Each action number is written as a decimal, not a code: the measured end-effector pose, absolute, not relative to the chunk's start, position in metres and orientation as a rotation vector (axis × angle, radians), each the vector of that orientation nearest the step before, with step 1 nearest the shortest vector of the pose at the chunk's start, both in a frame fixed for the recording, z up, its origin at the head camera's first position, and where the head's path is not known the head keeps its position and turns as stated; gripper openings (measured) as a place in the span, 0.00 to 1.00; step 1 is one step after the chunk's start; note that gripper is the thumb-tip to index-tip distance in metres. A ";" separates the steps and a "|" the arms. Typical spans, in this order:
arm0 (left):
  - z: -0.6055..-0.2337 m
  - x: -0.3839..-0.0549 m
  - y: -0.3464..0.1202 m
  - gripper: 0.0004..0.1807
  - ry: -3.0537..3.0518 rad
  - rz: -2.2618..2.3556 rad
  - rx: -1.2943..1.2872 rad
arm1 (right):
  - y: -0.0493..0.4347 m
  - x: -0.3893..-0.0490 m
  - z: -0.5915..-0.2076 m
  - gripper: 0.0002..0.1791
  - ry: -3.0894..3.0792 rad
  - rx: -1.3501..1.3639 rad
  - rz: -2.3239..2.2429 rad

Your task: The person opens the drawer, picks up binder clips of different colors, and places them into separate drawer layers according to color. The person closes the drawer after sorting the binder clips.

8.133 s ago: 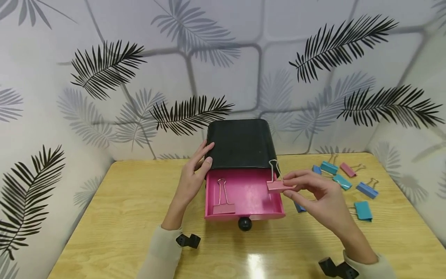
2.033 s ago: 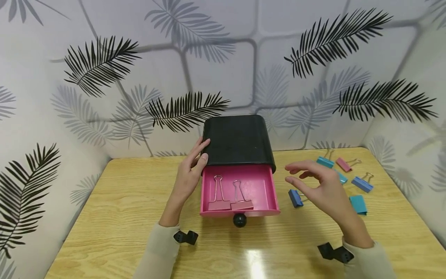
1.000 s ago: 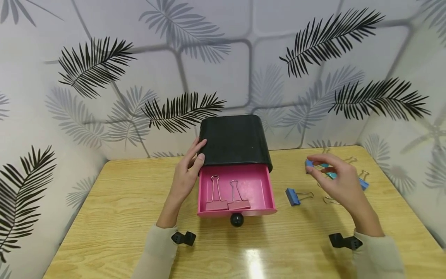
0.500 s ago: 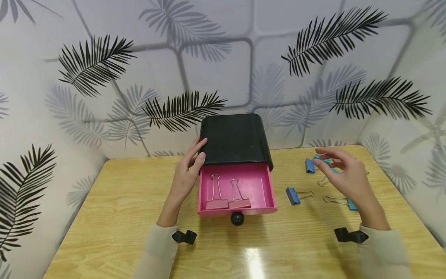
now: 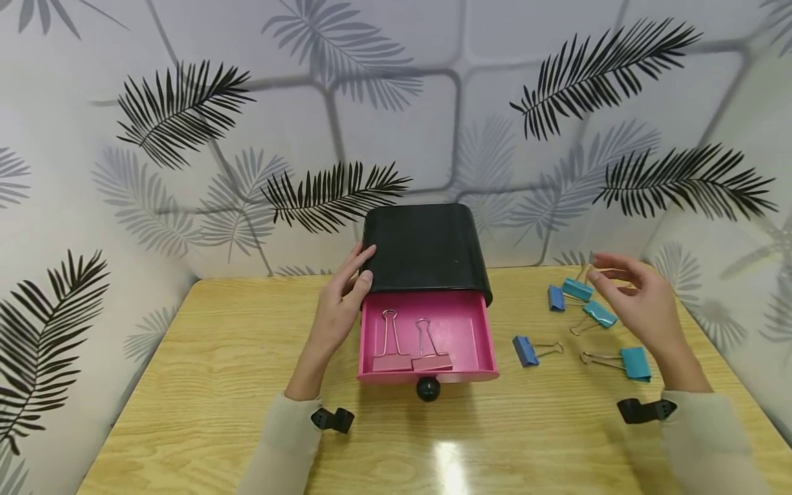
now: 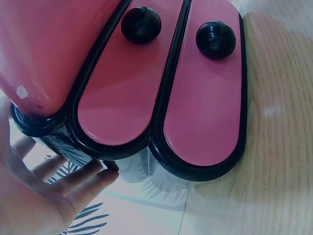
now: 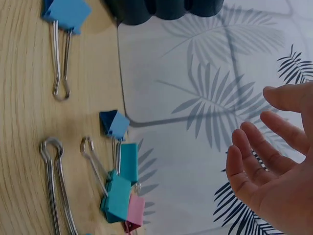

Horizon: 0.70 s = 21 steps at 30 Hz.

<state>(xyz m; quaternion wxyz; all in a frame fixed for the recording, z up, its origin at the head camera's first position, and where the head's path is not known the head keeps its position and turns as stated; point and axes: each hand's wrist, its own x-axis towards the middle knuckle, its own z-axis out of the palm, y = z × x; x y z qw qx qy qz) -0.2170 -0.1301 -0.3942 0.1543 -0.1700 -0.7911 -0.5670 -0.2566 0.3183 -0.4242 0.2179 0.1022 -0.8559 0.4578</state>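
Note:
My left hand (image 5: 337, 302) rests its fingers against the left side of a black cabinet (image 5: 427, 247). The cabinet's pink top drawer (image 5: 464, 330) is pulled out. Inside it, near the front, a pink binder clip (image 5: 392, 362) lies beside another pink binder clip (image 5: 432, 362). On the right, my right hand (image 5: 643, 295) hovers with loosely bent fingers and holds nothing. Closest to its fingertips is a teal binder clip (image 5: 577, 289). A blue binder clip (image 5: 556, 298) stands just left of that. In the right wrist view a pink binder clip (image 7: 135, 210) shows, largely hidden by the hand in the head view.
More clips lie on the wooden table (image 5: 235, 385): a teal binder clip (image 5: 599, 314), a larger teal binder clip (image 5: 636, 363) and a blue binder clip (image 5: 526, 351) near the drawer. Lower pink drawers (image 6: 205, 107) with black knobs are closed. A patterned wall stands behind.
A pink binder clip went from my right hand into the drawer. The right hand then touched the far blue clip, let it be, and shifted right. The left hand stayed on the cabinet.

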 end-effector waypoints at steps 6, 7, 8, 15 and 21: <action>-0.393 -0.216 -0.129 0.25 -2.270 -1.608 -0.484 | 0.336 -0.269 -0.430 0.23 -2.417 0.198 1.247; -0.393 -0.215 -0.130 0.25 -2.271 -1.607 -0.482 | 0.339 -0.270 -0.431 0.23 -2.429 0.187 1.239; -0.393 -0.215 -0.130 0.25 -2.272 -1.607 -0.480 | 0.341 -0.272 -0.432 0.23 -2.439 0.178 1.232; -0.394 -0.218 -0.130 0.25 -2.258 -1.613 -0.492 | 0.357 -0.283 -0.445 0.25 -2.470 0.146 1.209; -0.395 -0.218 -0.131 0.25 -2.248 -1.618 -0.500 | 0.366 -0.290 -0.458 0.27 -2.551 0.077 1.190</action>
